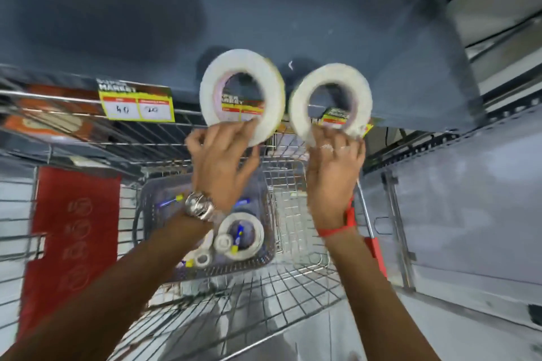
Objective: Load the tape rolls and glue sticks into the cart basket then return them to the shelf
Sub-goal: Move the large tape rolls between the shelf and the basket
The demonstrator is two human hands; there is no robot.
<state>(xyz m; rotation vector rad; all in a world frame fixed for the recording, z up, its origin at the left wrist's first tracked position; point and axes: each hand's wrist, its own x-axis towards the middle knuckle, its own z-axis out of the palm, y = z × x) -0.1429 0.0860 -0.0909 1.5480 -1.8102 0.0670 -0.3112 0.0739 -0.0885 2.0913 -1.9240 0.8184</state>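
My left hand (218, 161) pinches the lower rim of a large white tape roll (211, 88), held upright in front of the dark grey shelf (146, 23). My right hand (333, 167) pinches a second large white tape roll (299, 105) the same way, just to its right. Below my hands, a grey basket (265, 202) sits in the wire cart (249, 296). It holds another big tape roll (258, 231), two small rolls (223, 242) and blue-and-yellow glue sticks (169, 201). My left wrist hides part of the basket.
Yellow price tags (137, 107) hang on the shelf's front edge. A red panel (70, 243) stands at the left of the cart. A grey metal upright and wall (454, 199) close off the right side.
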